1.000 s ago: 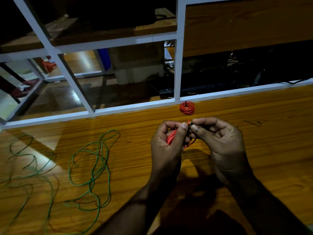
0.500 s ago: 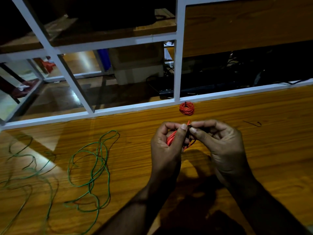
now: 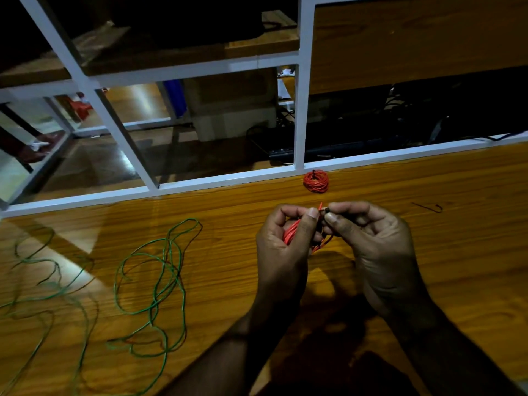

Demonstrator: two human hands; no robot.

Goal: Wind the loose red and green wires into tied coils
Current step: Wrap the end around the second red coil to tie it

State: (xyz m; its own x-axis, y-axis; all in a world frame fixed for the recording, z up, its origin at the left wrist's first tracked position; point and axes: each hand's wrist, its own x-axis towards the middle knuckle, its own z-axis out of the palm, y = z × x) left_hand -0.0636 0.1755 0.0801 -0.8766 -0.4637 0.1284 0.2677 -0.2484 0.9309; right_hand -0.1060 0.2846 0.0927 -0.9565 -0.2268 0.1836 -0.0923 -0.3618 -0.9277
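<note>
My left hand (image 3: 283, 247) grips a small red wire coil (image 3: 291, 235) above the wooden table (image 3: 457, 252). My right hand (image 3: 371, 241) pinches a thin dark tie (image 3: 325, 210) at the top of that coil, thumb and forefinger pressed together. A tied red coil (image 3: 315, 181) lies on the table just beyond my hands, by the white frame. Loose green wire (image 3: 160, 281) sprawls in loops on the table to the left. More green wire (image 3: 37, 292) trails to the left edge.
A white metal frame (image 3: 228, 178) borders the table's far edge, with shelves and dark cables behind it. A short dark tie (image 3: 428, 207) lies on the table to the right of my hands.
My hands have stayed in place; my right fingers shifted slightly at the tie on the red coil. Nothing else has moved.
</note>
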